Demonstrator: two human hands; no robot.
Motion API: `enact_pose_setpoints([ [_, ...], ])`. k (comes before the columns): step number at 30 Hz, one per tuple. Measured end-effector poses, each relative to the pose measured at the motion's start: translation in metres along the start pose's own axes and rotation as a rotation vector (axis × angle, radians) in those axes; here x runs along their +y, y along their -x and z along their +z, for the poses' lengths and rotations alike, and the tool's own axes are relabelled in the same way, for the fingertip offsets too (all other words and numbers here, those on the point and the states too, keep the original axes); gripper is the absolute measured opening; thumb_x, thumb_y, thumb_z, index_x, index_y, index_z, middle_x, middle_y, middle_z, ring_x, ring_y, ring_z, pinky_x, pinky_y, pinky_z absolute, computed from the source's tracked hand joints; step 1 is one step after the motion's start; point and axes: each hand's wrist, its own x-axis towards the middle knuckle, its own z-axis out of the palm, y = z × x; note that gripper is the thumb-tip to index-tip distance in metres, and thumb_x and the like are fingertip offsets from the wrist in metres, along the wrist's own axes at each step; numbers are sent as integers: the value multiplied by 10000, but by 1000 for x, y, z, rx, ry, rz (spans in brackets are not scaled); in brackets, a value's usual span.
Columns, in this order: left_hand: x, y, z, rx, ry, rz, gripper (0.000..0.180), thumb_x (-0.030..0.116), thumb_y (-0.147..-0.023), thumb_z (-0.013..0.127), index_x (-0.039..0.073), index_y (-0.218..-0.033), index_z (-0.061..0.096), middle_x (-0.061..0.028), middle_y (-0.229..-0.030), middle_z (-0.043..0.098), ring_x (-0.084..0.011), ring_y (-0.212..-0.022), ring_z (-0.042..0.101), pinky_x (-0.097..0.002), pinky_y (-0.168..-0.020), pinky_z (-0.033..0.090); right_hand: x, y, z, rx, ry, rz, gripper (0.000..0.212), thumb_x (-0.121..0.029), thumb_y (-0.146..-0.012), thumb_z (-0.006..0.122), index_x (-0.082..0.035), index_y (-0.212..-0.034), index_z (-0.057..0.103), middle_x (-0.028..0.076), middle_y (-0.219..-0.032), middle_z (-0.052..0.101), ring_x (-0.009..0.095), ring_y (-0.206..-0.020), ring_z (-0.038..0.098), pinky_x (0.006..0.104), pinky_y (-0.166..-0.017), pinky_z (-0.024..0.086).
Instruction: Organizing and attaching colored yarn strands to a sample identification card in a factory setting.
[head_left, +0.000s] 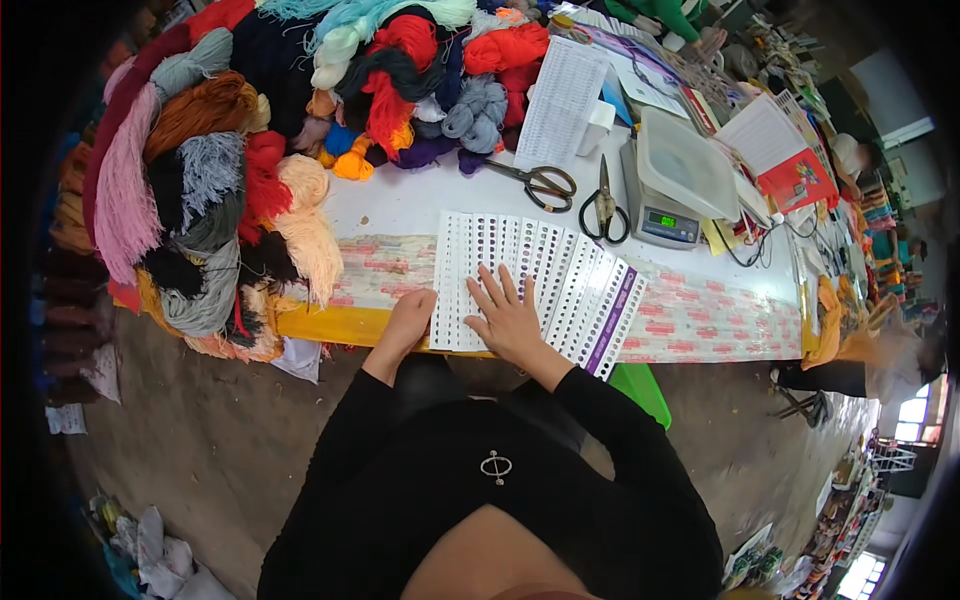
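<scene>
A fanned-out row of white perforated cards [455,300], with lines of round holes, lies at the table's near edge. One card near its right end has a purple strip [610,320]. My right hand [507,318] rests flat on the cards, fingers spread. At the left edge of the row, my left hand [408,318] is curled with its thumb side against the outermost card; its fingertips are partly hidden. Beyond the cards lie black-handled scissors [545,187] and, to their right, a second pair of scissors [604,205].
Skeins of coloured yarn [200,165] are heaped on the left and far side of the table [385,215]. A digital scale [665,225] with a clear tray [690,160] stands at the right. A printed sheet [562,100] sits behind the scissors. Below the edge is a green bin [642,393].
</scene>
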Motion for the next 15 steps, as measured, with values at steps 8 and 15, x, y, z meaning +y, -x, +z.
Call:
enact_pose_setpoints([
  [8,42,41,8,324,-822,301,152,162,-870,542,50,-964,584,-128,-976,625,-343,-858,582,-405,-724,469,0,0,1,-4,40,32,613,-505,-910,440,-169,-1417,373,77,-1511,260,336,-1397,189,656,-1041,136],
  [15,23,46,4,116,-990,661,418,135,-882,548,50,-1286,483,-115,-1319,467,-289,-1283,395,-434,-1057,311,3,-1,-3,20,11,2,592,-518,-901,449,-204,-1400,409,74,-1495,297,341,-1388,220,660,-1046,133],
])
